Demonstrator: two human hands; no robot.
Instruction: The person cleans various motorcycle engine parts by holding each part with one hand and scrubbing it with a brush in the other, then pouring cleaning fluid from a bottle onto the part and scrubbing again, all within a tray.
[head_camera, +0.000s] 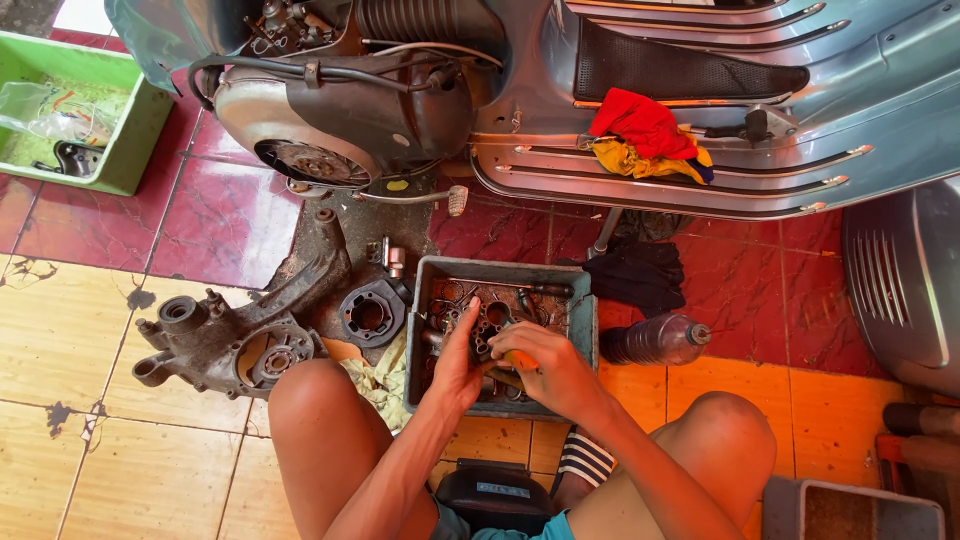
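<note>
Both forearms are stretched forward between bent knees; left hand (458, 352) is held open, right hand (548, 366) is curled shut.

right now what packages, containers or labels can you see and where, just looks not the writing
green plastic tub, top left: rectangular, holds a clear plastic bag.
grey parts tray, centre on the floor: rectangular, greasy metal parts inside, left hand and right hand in it.
dark plastic bottle, lying right of the tray.
grey bin, bottom right corner.
black case, bottom centre: small pale label, too small to tell more.
</note>
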